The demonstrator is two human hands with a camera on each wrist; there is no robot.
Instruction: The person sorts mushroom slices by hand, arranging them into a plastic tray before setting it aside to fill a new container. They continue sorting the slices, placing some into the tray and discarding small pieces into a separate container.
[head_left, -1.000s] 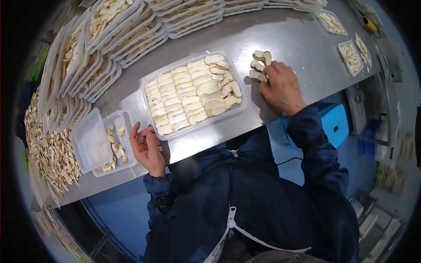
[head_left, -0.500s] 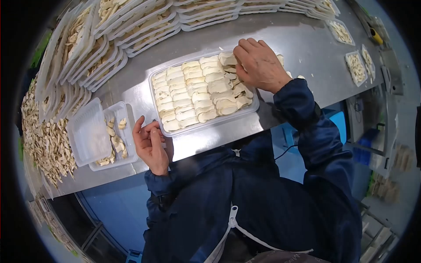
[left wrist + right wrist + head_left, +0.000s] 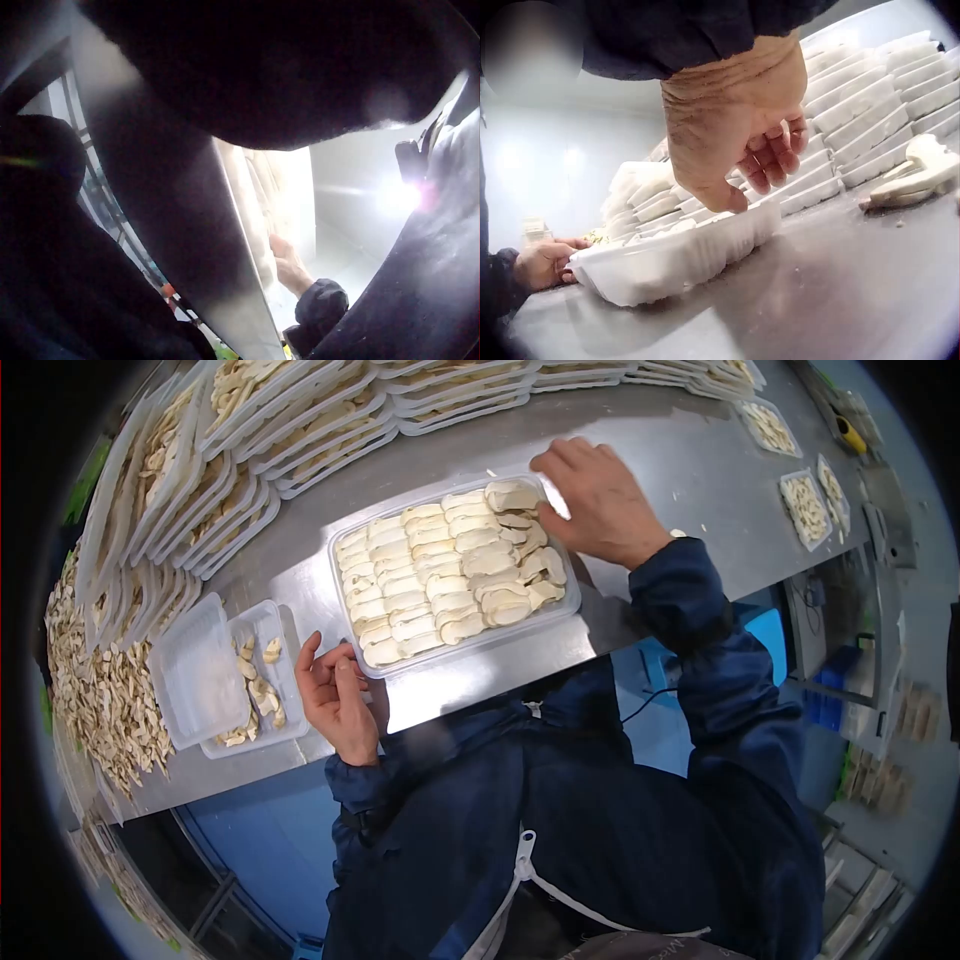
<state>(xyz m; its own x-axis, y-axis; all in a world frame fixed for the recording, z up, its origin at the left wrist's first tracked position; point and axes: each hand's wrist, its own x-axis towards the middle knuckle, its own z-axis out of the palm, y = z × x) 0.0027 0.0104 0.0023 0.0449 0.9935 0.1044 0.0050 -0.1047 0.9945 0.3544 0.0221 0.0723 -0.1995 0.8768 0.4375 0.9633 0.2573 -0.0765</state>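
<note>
A clear plastic tray (image 3: 455,660) full of pale mushroom slices (image 3: 430,565) in overlapping rows lies on the metal table. My right hand (image 3: 605,500) hovers over its far right corner, fingers loosely bent and nothing seen between them. In the right wrist view, the right hand's thumb (image 3: 724,199) hangs close over the tray's rim. By the near left corner is my left hand (image 3: 340,705), palm turned up, fingers relaxed and fingertips right at the rim. The left wrist view is mostly dark sleeve. A few loose mushroom slices (image 3: 915,180) lie on the table beyond my right hand.
Stacked trays of slices (image 3: 330,455) line the back and left. Left of my left hand, an empty tray (image 3: 205,680) leans over another tray (image 3: 295,715) holding several pieces. A heap of slices (image 3: 100,700) covers the far left. Small filled trays (image 3: 805,510) stand at right.
My right hand has moved left from the loose slices to the tray's far right corner, then lifted slightly off it. A broad slice now shows in that corner. My left hand stays by the tray.
</note>
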